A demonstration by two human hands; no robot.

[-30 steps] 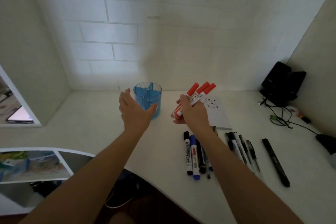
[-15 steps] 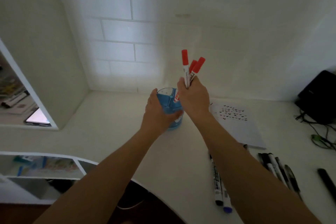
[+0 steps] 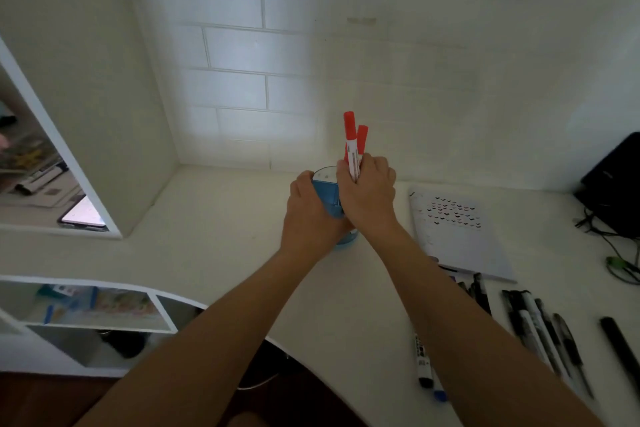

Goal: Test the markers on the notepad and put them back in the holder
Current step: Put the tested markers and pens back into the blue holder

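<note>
The left hand (image 3: pixel 311 215) was wrapped around the side of the blue holder (image 3: pixel 327 198), its fingers curled on the holder's wall. The holder stood on the white surface (image 3: pixel 207 253) close to the tiled wall (image 3: pixel 242 87). The right hand (image 3: pixel 369 194) was clamped on a small bunch of red markers (image 3: pixel 355 146) directly over the holder's open top. The markers stood nearly upright with their red caps pointing up. Two caps showed clearly and a sliver of a third showed beside them. Their lower ends were hidden behind the right hand, so it could not be told whether they had entered a compartment.

Just right of the hands, the notepad (image 3: pixel 457 229) lay flat on the surface, with rows of small dark and reddish test marks near its top. Nearer the person, beside the right forearm, a few loose markers (image 3: pixel 424 360) lay on the surface, one with a blue end. Further right lay a row of dark pens (image 3: pixel 540 326) side by side, and a single black pen (image 3: pixel 620 340) lay apart from them near the picture's edge. A black device (image 3: pixel 616 184) with cables (image 3: pixel 620 253) sat at the far right. On the left, a phone (image 3: pixel 83 215) lay on a shelf (image 3: pixel 52 229).
</note>
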